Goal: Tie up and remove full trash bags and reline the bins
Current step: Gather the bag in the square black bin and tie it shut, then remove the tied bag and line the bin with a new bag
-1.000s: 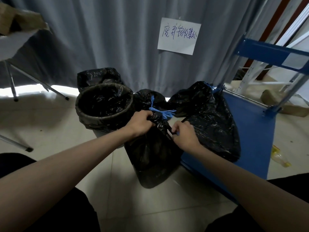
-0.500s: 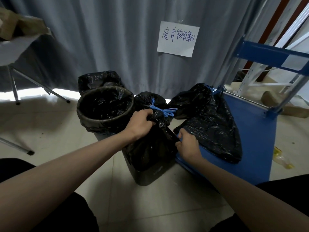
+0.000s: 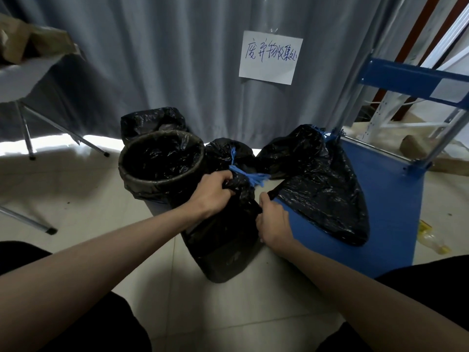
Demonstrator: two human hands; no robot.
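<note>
Fingers: on the left hand point(image 3: 213, 194) they curl tight round the gathered neck of the tied bag point(image 3: 223, 232), just below its blue drawstring knot point(image 3: 250, 177); on the right hand point(image 3: 272, 222) they fold in at the bag's right edge, and they seem to pinch plastic or the bin rim there, though the dark folds hide which.
Tied bag: sits in the near bin point(image 3: 222, 265), a dark container on the floor tiles directly in front of the person, its neck pulled upward.
Step in hand: judging by the grip, the full bag is being lifted out while the right hand steadies the bin or frees the plastic.
Round bin point(image 3: 162, 174): just left of and behind the near bin, already lined with a black liner folded over its rim.
Blue cart point(image 3: 390, 212): to the right, its edge near the right hand; a second tied bag point(image 3: 322, 189) lies on its deck, knotted in blue at the top.
Farther bags: one more black bag point(image 3: 152, 120) rests behind the round bin, another point(image 3: 225, 151) behind the knot.
Backdrop: grey curtain point(image 3: 152, 59) with a handwritten paper sign point(image 3: 270, 57).
Done: at least one bag tied and loaded, one bin relined, this bag knotted.
Left: pull this bag free, put it with the others, fit a new liner in the near bin.
</note>
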